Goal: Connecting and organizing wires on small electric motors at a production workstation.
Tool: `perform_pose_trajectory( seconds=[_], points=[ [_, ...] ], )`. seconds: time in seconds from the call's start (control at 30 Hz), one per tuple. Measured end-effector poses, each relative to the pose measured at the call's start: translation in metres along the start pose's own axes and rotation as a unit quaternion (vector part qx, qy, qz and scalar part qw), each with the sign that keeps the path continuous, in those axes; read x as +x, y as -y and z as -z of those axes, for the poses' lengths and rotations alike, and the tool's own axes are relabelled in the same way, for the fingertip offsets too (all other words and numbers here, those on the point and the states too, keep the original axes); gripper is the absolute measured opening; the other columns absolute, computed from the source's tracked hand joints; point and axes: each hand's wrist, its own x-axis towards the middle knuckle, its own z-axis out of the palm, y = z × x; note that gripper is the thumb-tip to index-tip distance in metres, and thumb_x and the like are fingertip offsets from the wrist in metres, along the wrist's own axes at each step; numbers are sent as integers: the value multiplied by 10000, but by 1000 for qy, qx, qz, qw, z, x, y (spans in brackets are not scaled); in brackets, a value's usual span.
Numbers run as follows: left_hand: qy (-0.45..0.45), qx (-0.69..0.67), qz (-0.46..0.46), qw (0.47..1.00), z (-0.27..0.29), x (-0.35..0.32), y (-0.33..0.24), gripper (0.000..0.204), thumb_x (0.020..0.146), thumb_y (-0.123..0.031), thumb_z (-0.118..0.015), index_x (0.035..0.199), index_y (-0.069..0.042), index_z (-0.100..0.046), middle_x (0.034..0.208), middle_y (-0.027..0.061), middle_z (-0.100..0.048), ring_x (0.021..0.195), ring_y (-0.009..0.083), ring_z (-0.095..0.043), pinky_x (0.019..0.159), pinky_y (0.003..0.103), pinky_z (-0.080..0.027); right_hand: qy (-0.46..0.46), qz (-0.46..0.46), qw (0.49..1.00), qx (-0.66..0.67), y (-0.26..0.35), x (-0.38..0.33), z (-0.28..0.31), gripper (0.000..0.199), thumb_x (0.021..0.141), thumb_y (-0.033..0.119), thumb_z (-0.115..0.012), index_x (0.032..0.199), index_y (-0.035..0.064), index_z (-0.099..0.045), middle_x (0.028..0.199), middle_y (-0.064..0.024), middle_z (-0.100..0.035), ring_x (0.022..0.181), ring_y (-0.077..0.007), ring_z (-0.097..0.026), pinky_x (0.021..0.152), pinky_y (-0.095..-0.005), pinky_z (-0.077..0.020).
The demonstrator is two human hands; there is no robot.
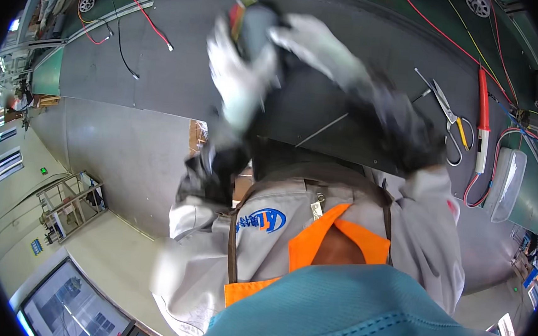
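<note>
Over the far part of the dark table, both my hands are around a dark grey rounded part [257, 31], smeared by motion, with red and yellow bits along its left edge. My left hand [238, 80], in a white glove, wraps its left and near side with the fingers curved. From the right, my right hand [313, 45], also white-gloved, presses bent fingers against its other side. The part's exact kind is too blurred to make out. Dark sleeve covers reach up both forearms.
Scissors [450, 119] and a red-and-white tool with a cord [482, 118] lie at the right, beside a clear plastic box [506, 187]. Red and black wires [156, 29] trail across the far left. A thin rod [321, 130] lies near the front edge.
</note>
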Motion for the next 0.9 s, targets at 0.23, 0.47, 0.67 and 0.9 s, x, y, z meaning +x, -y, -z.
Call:
perform_pose_trajectory(
  seconds=[0.23, 0.47, 0.67, 0.9],
  points=[
    [73, 104, 93, 988, -108, 246, 203, 707, 890, -279, -738, 1446, 66, -468, 1264, 223, -641, 1110, 328, -662, 977, 379, -519, -37, 368, 881, -295, -44, -16, -29, 517, 947, 331, -660, 1397, 92, -569, 1188, -194, -673, 1185, -401, -626, 976, -496, -525],
    [249, -293, 138, 913, -29, 202, 196, 550, 897, 112, -594, 1437, 26, -538, 1267, 125, -686, 1106, 211, -674, 925, 329, -548, -138, 103, 883, -436, -100, -155, 27, 489, 909, 278, -678, 1383, 185, -604, 1424, -97, -574, 1388, -315, -483, 1185, -512, -363],
    [220, -490, 324, 779, 109, 78, 104, 524, 1073, -269, -554, 1519, -8, -462, 1154, 53, -635, 888, 97, -570, 793, 228, -484, -311, 75, 780, -538, -140, -217, 114, 514, 866, 164, -710, 1368, 140, -602, 1308, -115, -615, 1113, -329, -626, 959, -456, -515],
    [286, -496, 313, 758, 127, -38, 32, 573, 1040, -263, -587, 1474, 85, -446, 950, 40, -584, 633, 86, -463, 534, 225, -376, -670, -112, 711, -182, -157, -295, 197, 327, 974, 248, -685, 1262, 94, -700, 959, -95, -738, 785, -189, -688, 761, -347, -542]
  ],
)
